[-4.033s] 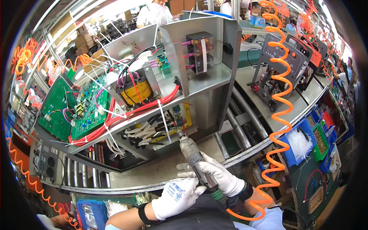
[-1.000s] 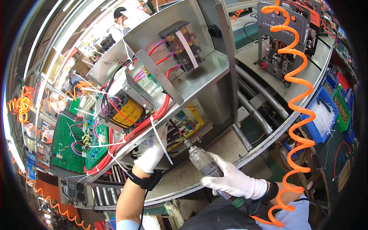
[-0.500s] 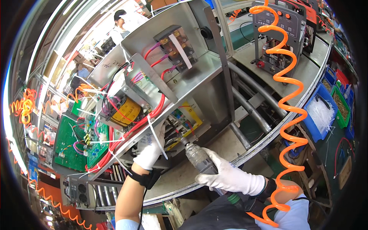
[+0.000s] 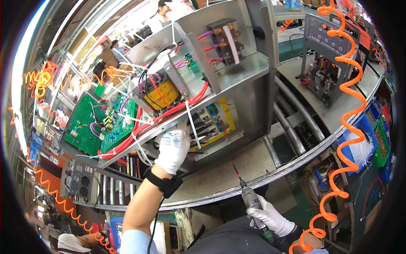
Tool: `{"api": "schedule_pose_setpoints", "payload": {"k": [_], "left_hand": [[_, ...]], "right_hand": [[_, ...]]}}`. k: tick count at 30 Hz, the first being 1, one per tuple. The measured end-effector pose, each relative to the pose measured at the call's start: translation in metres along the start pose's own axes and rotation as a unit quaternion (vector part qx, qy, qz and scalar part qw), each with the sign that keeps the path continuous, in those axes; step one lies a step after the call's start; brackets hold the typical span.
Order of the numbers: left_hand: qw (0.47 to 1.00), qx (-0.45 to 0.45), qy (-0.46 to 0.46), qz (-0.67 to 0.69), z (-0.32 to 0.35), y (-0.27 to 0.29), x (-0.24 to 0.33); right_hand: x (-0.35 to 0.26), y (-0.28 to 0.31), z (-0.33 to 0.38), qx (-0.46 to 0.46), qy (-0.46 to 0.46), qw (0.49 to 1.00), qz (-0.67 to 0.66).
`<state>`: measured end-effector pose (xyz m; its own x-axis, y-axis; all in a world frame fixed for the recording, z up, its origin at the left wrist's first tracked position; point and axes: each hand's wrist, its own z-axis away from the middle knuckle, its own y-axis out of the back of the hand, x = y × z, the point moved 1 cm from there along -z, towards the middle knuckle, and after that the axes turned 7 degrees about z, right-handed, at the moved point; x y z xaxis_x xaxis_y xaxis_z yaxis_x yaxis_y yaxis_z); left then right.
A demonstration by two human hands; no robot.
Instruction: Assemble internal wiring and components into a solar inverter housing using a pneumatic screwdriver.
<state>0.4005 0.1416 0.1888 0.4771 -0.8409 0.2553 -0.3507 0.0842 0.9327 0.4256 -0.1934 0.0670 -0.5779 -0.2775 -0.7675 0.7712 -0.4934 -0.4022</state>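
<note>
My right hand point(image 4: 272, 215), in a white glove, is wrapped round a grey pneumatic screwdriver point(image 4: 251, 200). Its long bit, with red on it, points up and away, apart from the metal chassis point(image 4: 252, 106). My left hand point(image 4: 174, 147), also gloved, reaches into the chassis's lower bay below the shelf edge; its fingertips are hidden there. Beside it in that bay lie dark cables and a yellow-framed circuit board point(image 4: 230, 116). Along the shelf edge above run red cables point(image 4: 196, 99) bundled with white cable ties. A yellow-wrapped transformer point(image 4: 163, 95) stands on the shelf.
Green circuit boards point(image 4: 84, 122) lean out at the chassis's left. Metal rollers point(image 4: 292, 133) and a curved rail point(image 4: 203, 203) run beneath and around. An orange coiled hose point(image 4: 353, 122) hangs at right, near another machine point(image 4: 325, 63) and blue bins point(image 4: 359, 144). People are in the background.
My right hand has drawn the screwdriver back out of the chassis, down and to the right. My left hand stays at the lower bay. The whole view has shifted.
</note>
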Motion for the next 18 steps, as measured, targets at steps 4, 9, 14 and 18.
{"api": "schedule_pose_setpoints", "payload": {"k": [4, 9, 14, 18], "left_hand": [[0.962, 0.162, -0.154, -0.156, 0.004, 0.001, 0.011], [0.967, 0.141, -0.157, -0.143, 0.027, 0.007, 0.029], [0.956, -0.121, -0.259, 0.061, 0.126, -0.024, 0.026], [0.916, -0.393, -0.007, 0.077, 0.236, -0.036, -0.017]], "right_hand": [[0.006, 0.008, -0.007, 0.005, 0.007, 1.0, -0.007], [0.022, 0.025, -0.03, 0.039, 0.057, 0.997, 0.032], [0.056, 0.036, -0.079, 0.131, 0.079, 0.973, 0.173], [0.079, 0.055, -0.106, 0.198, 0.12, 0.9, 0.37]]}}
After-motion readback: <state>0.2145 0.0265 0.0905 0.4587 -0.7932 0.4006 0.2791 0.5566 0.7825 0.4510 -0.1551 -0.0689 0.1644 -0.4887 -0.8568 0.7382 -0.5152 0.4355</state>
